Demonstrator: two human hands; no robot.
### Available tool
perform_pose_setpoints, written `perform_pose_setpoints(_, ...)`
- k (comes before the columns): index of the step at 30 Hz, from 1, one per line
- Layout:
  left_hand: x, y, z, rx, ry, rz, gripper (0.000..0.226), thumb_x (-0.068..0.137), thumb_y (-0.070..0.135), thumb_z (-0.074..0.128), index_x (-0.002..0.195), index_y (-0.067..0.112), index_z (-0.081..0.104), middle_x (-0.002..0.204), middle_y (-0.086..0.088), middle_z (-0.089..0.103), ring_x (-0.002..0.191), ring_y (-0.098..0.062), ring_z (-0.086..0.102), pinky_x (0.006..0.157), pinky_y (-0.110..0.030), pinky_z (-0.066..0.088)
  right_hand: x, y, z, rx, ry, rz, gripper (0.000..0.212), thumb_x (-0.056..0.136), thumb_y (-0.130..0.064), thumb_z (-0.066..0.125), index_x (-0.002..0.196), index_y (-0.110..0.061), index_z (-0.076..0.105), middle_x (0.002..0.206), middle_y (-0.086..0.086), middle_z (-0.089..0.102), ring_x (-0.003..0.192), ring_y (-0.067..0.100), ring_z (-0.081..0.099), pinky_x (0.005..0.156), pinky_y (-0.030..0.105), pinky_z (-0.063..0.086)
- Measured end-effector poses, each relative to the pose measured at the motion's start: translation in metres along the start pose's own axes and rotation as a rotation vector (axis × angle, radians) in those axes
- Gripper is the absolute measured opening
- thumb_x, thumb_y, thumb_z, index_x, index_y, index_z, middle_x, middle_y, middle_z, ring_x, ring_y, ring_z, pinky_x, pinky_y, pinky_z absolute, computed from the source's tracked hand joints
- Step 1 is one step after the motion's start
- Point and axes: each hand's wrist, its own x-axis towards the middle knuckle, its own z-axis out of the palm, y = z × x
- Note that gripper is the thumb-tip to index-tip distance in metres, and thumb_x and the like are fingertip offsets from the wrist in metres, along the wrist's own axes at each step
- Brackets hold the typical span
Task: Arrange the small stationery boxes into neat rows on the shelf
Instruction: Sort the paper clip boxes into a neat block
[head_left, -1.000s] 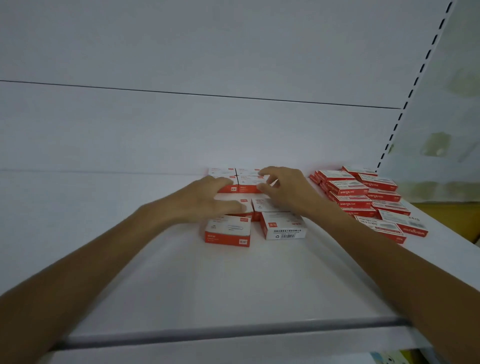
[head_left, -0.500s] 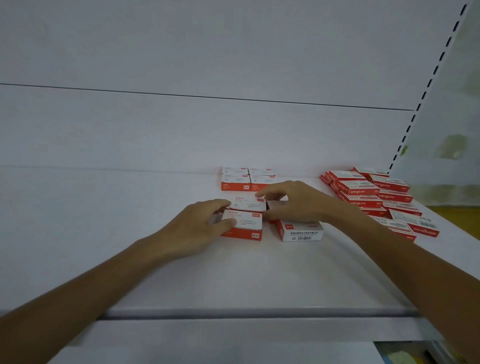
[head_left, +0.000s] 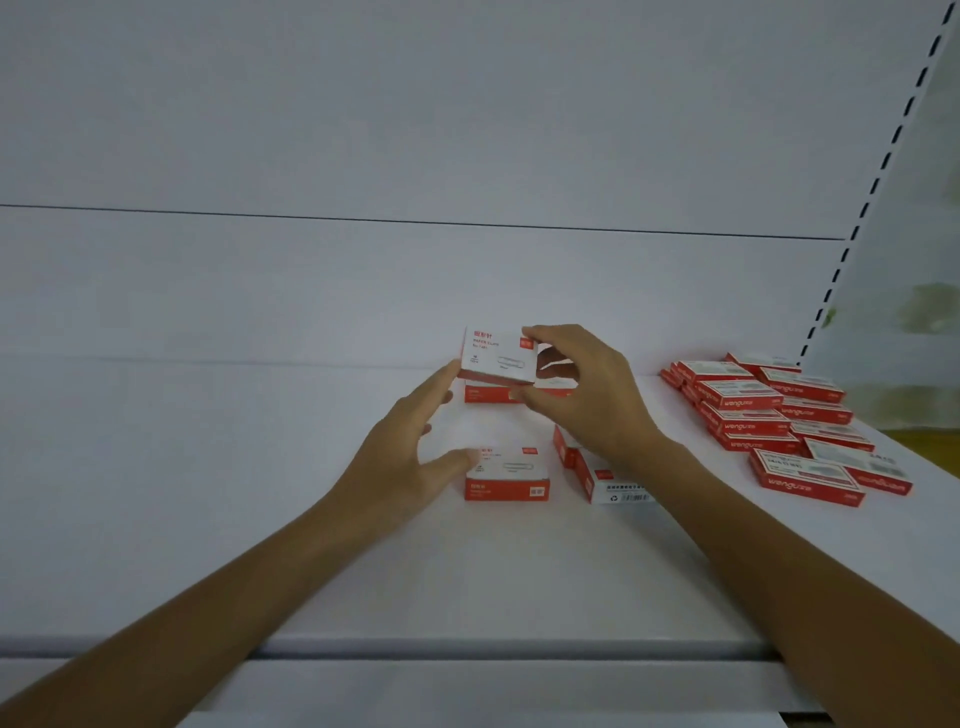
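A small white-and-red paper clip box (head_left: 496, 356) is lifted above the shelf (head_left: 493, 582). My right hand (head_left: 582, 395) pinches its right end between thumb and fingers. My left hand (head_left: 410, 452) touches the box's left end with its fingertips, fingers spread and relaxed. Under the raised box, red boxes of the back row (head_left: 485, 394) show partly. Another paper clip box (head_left: 506, 475) lies flat near my left thumb. A box with a barcode (head_left: 615, 486) lies to its right, partly hidden by my right wrist.
A pile of several flat red-and-white boxes (head_left: 779, 421) covers the shelf's right side. The white back panel (head_left: 415, 286) stands behind the rows. The shelf's front edge (head_left: 493, 649) runs across the bottom. A slotted upright (head_left: 878, 187) rises at the right.
My right hand has picked one box up from the middle row and raised it above the back row. My left hand has come up from the front box to the raised box's left end.
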Motion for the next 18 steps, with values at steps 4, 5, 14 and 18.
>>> perform_pose_setpoints(4,-0.002,0.002,0.000,0.092,0.012,0.109,0.075,0.082,0.018,0.064,0.121,0.056,0.013,0.122,0.025,0.032,0.116,0.000,0.034,0.095,-0.019,0.031,-0.001,-0.002,0.001,-0.062,0.098,-0.037,0.057,0.074,-0.020,0.075,0.125,-0.009,0.052,0.118,0.007,0.057,0.090,0.004,0.053,0.078,0.001,0.042)
perform_pose_setpoints(5,-0.002,0.003,0.000,0.100,0.014,0.113,0.075,0.081,0.018,0.065,0.120,0.056,0.013,0.122,0.025,0.032,0.116,-0.001,0.034,0.096,-0.020,0.032,-0.001,-0.002,0.001,-0.052,0.111,-0.025,0.058,0.074,-0.021,0.075,0.126,-0.011,0.050,0.118,0.004,0.057,0.090,0.003,0.053,0.078,0.000,0.041)
perform_pose_setpoints(14,0.000,-0.002,0.002,0.147,-0.054,0.093,0.082,0.080,0.022,0.066,0.142,0.035,0.014,0.143,0.015,0.032,0.125,-0.004,0.036,0.101,-0.026,0.038,-0.003,-0.002,0.005,-0.090,0.106,-0.028,0.053,0.074,-0.018,0.075,0.122,-0.006,0.055,0.117,0.011,0.057,0.088,0.006,0.053,0.075,-0.004,0.040)
perform_pose_setpoints(18,0.004,-0.010,0.004,0.153,-0.110,0.023,0.081,0.081,0.026,0.065,0.144,0.029,0.014,0.142,0.013,0.034,0.124,-0.004,0.036,0.101,-0.025,0.036,-0.005,0.000,0.008,-0.081,-0.010,0.116,0.051,0.073,-0.020,0.076,0.120,-0.009,0.059,0.112,0.005,0.062,0.081,0.004,0.056,0.074,0.002,0.044)
